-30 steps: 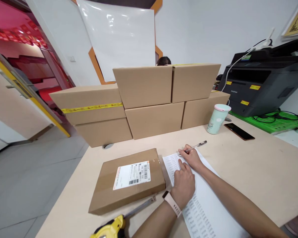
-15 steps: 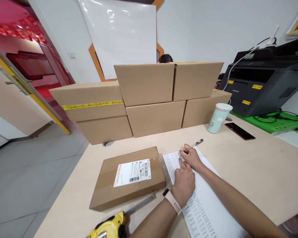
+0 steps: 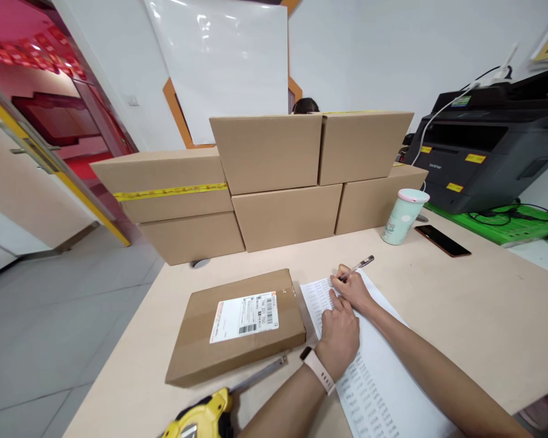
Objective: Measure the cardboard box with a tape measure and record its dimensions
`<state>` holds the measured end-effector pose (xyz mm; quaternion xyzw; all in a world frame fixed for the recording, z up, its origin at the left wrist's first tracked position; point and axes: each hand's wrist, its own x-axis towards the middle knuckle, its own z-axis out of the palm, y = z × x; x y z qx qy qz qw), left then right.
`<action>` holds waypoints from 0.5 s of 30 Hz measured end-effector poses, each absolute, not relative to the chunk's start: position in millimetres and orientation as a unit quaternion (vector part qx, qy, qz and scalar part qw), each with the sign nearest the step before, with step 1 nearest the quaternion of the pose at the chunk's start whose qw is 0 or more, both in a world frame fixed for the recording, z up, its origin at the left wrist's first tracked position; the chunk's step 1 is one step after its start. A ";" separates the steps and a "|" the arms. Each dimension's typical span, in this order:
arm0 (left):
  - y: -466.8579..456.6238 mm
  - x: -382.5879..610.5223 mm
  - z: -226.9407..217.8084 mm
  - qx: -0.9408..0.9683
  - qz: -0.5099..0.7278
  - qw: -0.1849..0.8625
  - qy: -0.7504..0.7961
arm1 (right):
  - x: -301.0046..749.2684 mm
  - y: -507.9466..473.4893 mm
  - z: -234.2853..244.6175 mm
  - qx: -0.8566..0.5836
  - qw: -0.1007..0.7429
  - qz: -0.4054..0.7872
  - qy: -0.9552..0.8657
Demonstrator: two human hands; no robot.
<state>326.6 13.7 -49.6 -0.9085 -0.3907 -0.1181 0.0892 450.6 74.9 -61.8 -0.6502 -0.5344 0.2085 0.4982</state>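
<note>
A pen is gripped in my right hand, its lower end hidden by the fingers near the top of a paper sheet. Columns of small printed or written entries run down the sheet's left side. My left hand rests on the sheet just below the right one, index finger stretched out and holding nothing; a pale-banded watch circles that wrist. To the left lies a flat cardboard parcel with a white shipping label. In front of it is a yellow tape measure, its blade partly pulled out.
Stacked cardboard boxes line the desk's far side, with the top of a person's head behind them. A mint tumbler and a phone stand and lie at the right. Beyond them is a black printer.
</note>
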 end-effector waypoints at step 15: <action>15.2 328.2 -52.5 -0.913 -0.120 0.080 -0.381 | 448.8 73.2 -59.9 -0.647 0.511 0.212 -0.525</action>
